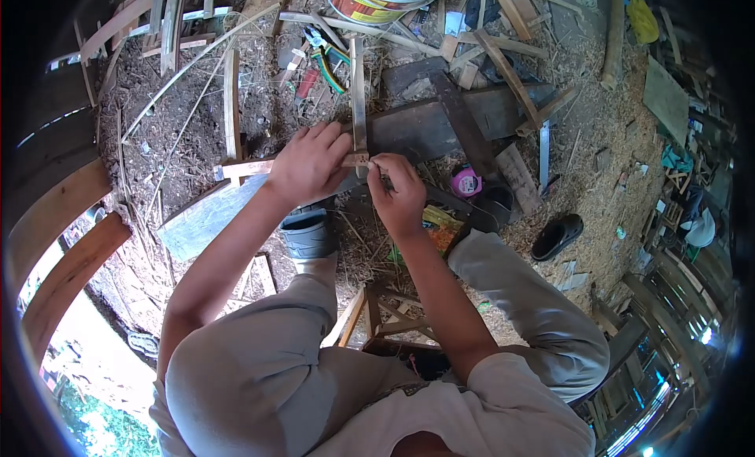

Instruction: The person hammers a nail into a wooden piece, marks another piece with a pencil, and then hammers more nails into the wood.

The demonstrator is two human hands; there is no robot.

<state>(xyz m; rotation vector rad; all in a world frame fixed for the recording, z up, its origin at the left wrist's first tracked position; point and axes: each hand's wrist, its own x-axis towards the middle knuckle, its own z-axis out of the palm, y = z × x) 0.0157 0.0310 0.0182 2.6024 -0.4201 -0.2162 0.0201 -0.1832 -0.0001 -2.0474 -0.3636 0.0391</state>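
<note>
My left hand (308,167) is closed over a narrow wooden strip (250,168) lying crosswise in front of me. The strip's right end meets an upright wooden slat (359,91), and another slat (232,103) joins it near the left end. At the right-hand joint, my right hand (399,191) pinches with thumb and forefinger against the wood; whatever is between the fingertips is too small to make out. Beneath the strips lies a dark wide plank (432,130). Just beyond the left hand are pliers with green-and-yellow handles (327,68).
A pink tape measure (466,182) lies right of my hands, and a black clog (557,237) farther right. At the top stands a paint bucket (385,2). Wood offcuts and shavings litter the ground. A small wooden frame (385,319) sits between my legs.
</note>
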